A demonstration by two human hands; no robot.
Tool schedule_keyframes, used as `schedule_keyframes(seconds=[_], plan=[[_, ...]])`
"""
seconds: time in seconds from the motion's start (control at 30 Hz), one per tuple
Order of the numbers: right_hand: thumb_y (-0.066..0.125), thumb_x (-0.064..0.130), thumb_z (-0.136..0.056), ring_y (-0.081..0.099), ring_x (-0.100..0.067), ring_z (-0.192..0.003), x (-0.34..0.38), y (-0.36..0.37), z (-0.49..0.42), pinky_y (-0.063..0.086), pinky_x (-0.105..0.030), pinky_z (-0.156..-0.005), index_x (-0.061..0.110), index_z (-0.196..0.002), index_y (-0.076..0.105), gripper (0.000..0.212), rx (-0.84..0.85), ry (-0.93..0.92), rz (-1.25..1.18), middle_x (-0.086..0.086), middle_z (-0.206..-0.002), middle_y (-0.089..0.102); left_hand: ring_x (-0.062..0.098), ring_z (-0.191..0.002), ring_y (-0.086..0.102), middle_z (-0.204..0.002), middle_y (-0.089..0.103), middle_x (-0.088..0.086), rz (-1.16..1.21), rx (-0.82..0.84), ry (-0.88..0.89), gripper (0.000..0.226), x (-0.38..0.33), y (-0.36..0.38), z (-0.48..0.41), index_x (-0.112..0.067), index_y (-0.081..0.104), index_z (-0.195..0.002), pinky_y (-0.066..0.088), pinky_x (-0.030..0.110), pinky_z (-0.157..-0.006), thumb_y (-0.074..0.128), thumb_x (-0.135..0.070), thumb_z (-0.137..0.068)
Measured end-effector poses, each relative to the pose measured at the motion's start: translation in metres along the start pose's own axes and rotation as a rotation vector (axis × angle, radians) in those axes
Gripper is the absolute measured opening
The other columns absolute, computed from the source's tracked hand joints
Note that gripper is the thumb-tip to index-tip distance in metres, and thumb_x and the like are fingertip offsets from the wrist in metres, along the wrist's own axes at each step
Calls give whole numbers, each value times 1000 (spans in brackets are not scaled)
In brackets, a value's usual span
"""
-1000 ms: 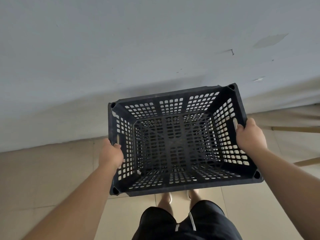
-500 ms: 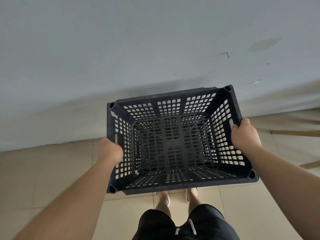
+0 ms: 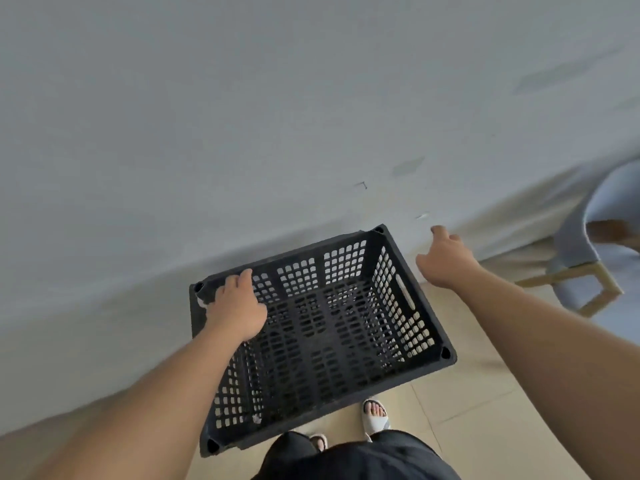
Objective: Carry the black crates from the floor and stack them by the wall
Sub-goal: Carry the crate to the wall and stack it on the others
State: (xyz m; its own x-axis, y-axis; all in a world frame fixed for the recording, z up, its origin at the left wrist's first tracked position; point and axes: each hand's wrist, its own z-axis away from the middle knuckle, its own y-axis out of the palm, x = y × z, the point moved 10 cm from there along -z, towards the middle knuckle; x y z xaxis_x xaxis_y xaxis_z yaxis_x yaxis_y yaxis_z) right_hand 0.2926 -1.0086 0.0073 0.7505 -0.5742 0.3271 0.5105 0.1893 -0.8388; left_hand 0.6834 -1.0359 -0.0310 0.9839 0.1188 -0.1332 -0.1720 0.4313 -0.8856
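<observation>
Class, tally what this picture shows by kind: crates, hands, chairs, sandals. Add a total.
Crate: 1
Hands: 2 (left hand, right hand)
Chair: 1
Sandals: 2
Total: 6

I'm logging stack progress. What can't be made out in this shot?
- What is under the crate: head view, its own base hides it.
- Left hand grip: head view, fingers blurred at the corner rim.
- Chair: head view, blurred and cut off by the right edge.
</observation>
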Motion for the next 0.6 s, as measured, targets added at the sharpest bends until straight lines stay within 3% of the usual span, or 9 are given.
schedule_keyframes(seconds=[0.23,0.43,0.6], plan=[[49,23,-96,34,-42,-137,-30,-38,86,40,-53,-105,19,-156,22,66,-193,135,-59,-16,-154,30,31,-141,39,-160,30,10,-103,-76,420,72,-104,-38,18,-17,22,-160,41,45,-110,52,-36,-97],[46,22,-95,22,-41,-145,-64,-19,173,32,-55,-113,21,-157,20,68,-258,253,-161,-10,-160,22,31,-142,37,-158,32,7,-157,-24,677,75,-175,-27,76,-20,27,-158,41,50,-109,52,-46,-92],[50,30,-93,27,-38,-142,-139,-18,245,36,-52,-111,22,-153,26,65,-327,392,-204,-8,-155,26,30,-142,36,-159,32,7,-202,-5,917,73,-248,-3,153,-19,29,-157,41,49,-107,52,-46,-93]])
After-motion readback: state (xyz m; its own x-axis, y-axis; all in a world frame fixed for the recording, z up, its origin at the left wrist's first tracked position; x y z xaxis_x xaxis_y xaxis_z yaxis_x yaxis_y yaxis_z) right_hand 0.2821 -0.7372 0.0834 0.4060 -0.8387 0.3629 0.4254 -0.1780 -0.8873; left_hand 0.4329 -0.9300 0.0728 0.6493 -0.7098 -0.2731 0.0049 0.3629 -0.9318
